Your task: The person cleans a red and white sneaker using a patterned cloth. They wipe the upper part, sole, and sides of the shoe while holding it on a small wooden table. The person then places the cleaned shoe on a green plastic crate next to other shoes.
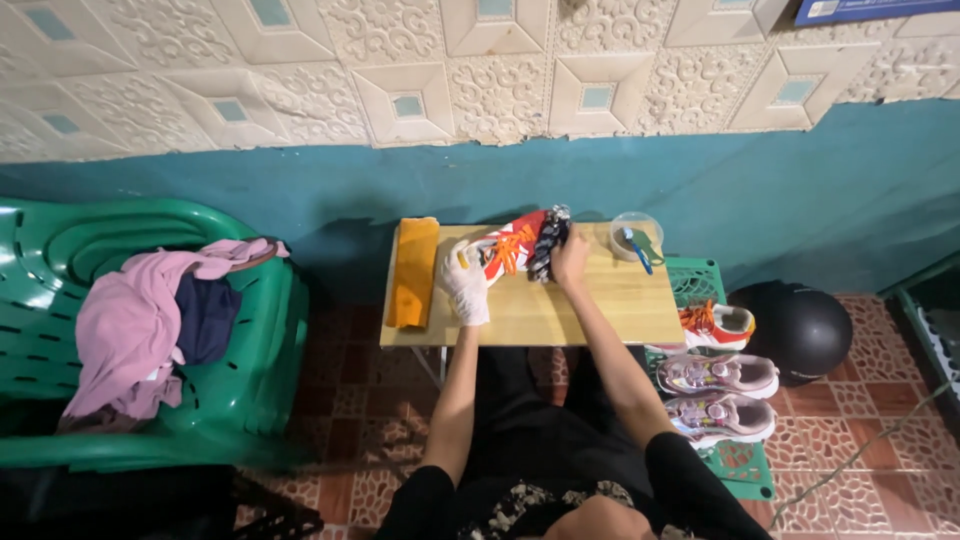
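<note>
From the head camera, we see our left hand (466, 283), in a white glove, wrapped around the toe end of a red-and-white shoe (508, 252) with orange laces, which lies on a small wooden table (600, 310). Our bare right hand (569, 262) clutches a dark patterned cloth (549, 240) against the shoe's heel end. An orange towel (414, 270) lies at the table's left edge, a clear bowl (636, 235) at its far right corner. Pink clothes (130, 330) lie heaped on a green chair (255, 395) nearby.
</note>
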